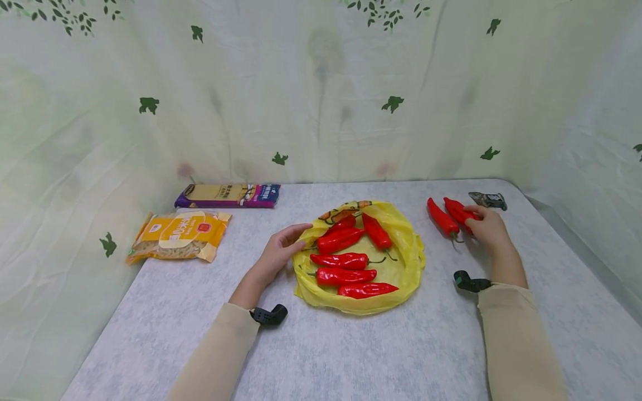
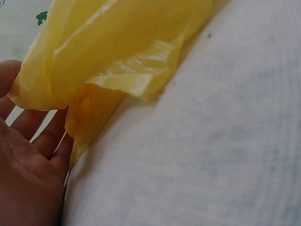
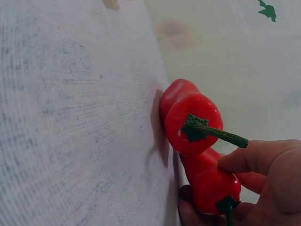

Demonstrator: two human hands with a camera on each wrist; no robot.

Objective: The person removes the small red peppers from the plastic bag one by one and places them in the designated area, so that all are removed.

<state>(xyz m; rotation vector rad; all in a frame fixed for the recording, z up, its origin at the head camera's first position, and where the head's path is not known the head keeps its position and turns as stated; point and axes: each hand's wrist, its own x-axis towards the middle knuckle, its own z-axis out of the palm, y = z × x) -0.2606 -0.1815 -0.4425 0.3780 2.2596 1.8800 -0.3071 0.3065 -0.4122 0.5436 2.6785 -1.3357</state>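
A yellow plastic bag (image 1: pixel 401 278) lies spread open mid-table with its rim turned outward, and several red peppers (image 1: pixel 346 277) rest inside it. At its left edge my left hand (image 1: pixel 279 250) holds the rim between thumb and fingers; in the left wrist view the bag's film (image 2: pixel 127 42) passes between them. Over on the right, my right hand (image 1: pixel 489 229) grips a red pepper (image 1: pixel 457 211), thumb on one side and fingers on the other. Beside that one lies another red pepper (image 1: pixel 441 218), whose green stem (image 3: pixel 221 135) points toward the wrist camera.
A small dark packet (image 1: pixel 488 200) lies behind my right hand. At the back left are a long purple and tan package (image 1: pixel 225 195) and an orange and yellow food bag (image 1: pixel 179 236). A pale leaf-patterned curtain (image 1: pixel 321 111) stands behind the table (image 1: pixel 351 356).
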